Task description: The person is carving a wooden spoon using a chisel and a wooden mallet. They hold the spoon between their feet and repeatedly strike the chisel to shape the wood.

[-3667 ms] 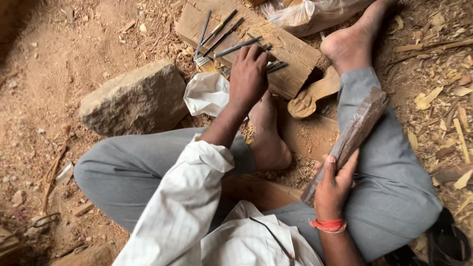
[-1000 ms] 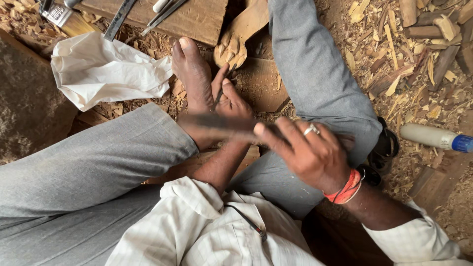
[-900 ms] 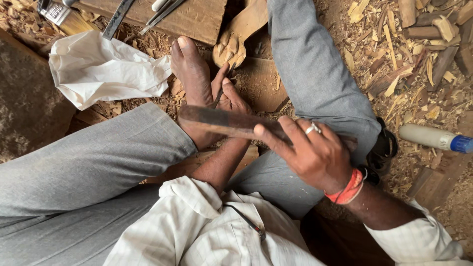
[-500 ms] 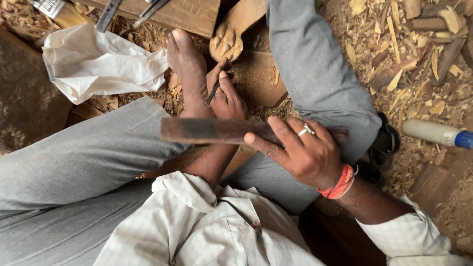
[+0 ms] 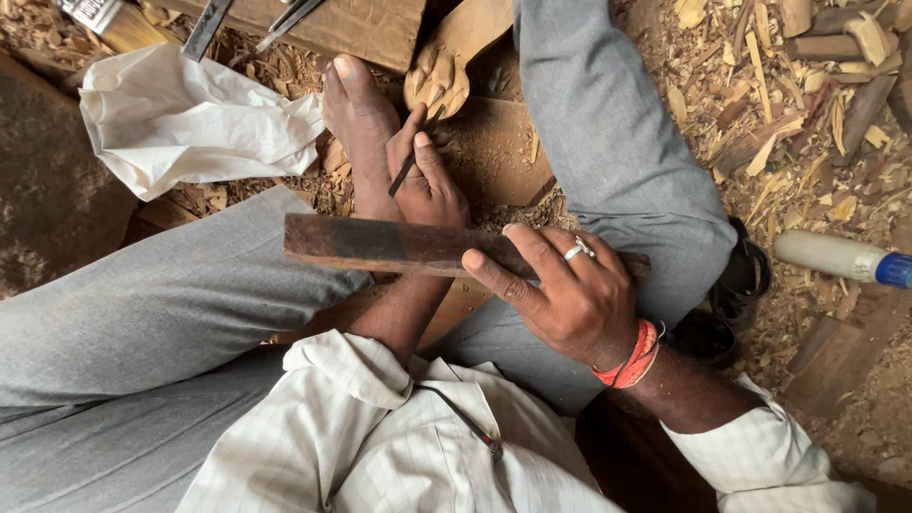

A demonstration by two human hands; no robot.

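Note:
My left hand (image 5: 429, 182) grips a thin dark chisel (image 5: 404, 173), its tip set on a carved light-wood piece (image 5: 440, 74) that lies on a flat wooden block (image 5: 503, 152) beside my bare foot (image 5: 356, 109). My right hand (image 5: 568, 296), with a ring and a red wrist band, holds a dark wooden stick (image 5: 380, 243). The stick lies level across and just above my left wrist. I sit on the ground in grey trousers, legs bent around the work.
A crumpled white bag (image 5: 180, 123) lies to the left of the foot. Metal tools (image 5: 211, 21) rest on a plank (image 5: 366, 27) at the top. A white bottle with a blue cap (image 5: 836, 255) lies among wood chips (image 5: 760, 95) on the right.
My left hand left the tools on the plank and now holds a chisel on the carving. My right hand brought the stick from my right side across above the left wrist.

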